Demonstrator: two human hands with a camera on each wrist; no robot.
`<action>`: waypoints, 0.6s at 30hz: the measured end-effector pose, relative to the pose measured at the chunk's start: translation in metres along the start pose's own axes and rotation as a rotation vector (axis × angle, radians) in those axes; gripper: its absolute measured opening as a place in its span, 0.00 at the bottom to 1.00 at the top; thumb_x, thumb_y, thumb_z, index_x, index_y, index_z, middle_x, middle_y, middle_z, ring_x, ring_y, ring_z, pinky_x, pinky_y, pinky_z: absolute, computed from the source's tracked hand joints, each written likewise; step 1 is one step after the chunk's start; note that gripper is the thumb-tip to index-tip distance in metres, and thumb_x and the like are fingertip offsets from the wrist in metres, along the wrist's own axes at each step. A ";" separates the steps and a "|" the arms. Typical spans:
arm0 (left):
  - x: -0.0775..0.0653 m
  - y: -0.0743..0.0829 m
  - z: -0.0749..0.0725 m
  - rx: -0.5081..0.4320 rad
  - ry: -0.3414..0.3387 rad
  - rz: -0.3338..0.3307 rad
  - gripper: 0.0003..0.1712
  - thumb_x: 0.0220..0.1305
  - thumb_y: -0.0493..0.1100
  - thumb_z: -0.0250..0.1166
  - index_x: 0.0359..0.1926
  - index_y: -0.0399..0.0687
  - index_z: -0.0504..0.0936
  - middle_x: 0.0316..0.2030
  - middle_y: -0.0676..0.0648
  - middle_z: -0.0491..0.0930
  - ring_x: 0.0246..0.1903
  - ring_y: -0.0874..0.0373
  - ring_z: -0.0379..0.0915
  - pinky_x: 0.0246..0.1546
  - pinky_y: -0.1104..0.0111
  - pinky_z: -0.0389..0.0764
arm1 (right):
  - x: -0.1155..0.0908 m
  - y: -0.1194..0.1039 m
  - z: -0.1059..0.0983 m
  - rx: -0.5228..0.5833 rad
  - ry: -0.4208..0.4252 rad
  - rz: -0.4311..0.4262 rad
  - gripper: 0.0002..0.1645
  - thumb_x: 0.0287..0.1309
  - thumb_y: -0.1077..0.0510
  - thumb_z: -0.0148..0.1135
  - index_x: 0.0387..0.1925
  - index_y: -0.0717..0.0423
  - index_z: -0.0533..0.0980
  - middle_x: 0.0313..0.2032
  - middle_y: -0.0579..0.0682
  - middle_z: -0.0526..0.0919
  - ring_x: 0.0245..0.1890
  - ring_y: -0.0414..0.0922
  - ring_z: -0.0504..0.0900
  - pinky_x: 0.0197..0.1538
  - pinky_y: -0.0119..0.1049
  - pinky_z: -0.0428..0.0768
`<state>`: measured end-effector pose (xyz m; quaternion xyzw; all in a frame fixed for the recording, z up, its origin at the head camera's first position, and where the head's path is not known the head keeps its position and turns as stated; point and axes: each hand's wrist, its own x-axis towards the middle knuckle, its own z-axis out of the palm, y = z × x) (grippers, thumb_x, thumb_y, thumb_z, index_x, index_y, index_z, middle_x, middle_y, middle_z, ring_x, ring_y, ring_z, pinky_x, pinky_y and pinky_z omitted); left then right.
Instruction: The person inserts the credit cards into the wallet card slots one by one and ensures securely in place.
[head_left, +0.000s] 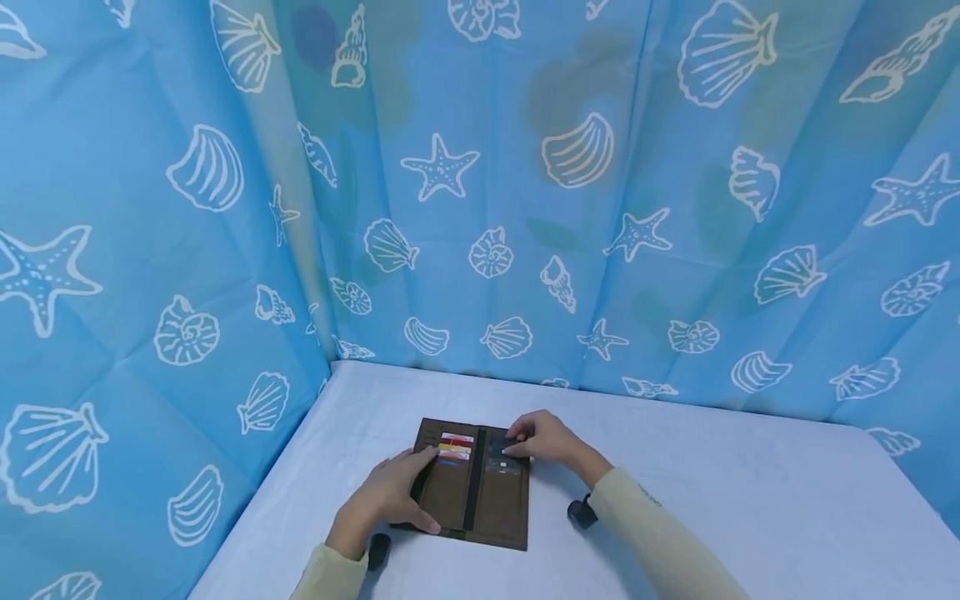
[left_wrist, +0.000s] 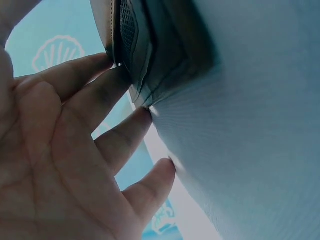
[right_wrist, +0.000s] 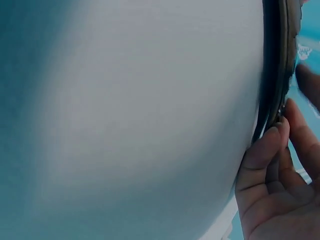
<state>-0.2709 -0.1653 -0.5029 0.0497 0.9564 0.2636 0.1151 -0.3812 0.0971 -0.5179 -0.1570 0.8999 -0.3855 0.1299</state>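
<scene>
An open brown long wallet (head_left: 498, 508) lies on the white-covered table, a dark strip running down its middle. Colourful cards (head_left: 456, 446) show in slots on its left half. A dark, glossy card (head_left: 497, 447) sits in the upper right half. My left hand (head_left: 390, 492) rests spread on the wallet's left side, thumb at the lower edge; the left wrist view shows its fingers (left_wrist: 125, 140) extended along the edge. My right hand (head_left: 551, 437) has its thumb and a finger at the dark card. Whether they pinch it is hidden; other fingers (right_wrist: 265, 150) curl beside the wallet's edge.
A white cloth (head_left: 712, 492) covers the table. Blue curtains with white shells and starfish (head_left: 487, 167) stand behind and at the left (head_left: 112, 375). A black device (head_left: 582, 512) sits at the right wrist, another (head_left: 378, 550) at the left wrist.
</scene>
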 end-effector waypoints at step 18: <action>0.002 -0.004 -0.003 0.039 -0.059 -0.080 0.63 0.31 0.50 0.87 0.72 0.54 0.66 0.70 0.38 0.67 0.69 0.35 0.60 0.63 0.35 0.66 | -0.012 0.002 0.009 -0.045 -0.062 -0.042 0.21 0.54 0.51 0.73 0.48 0.53 0.80 0.39 0.46 0.80 0.41 0.44 0.76 0.44 0.40 0.80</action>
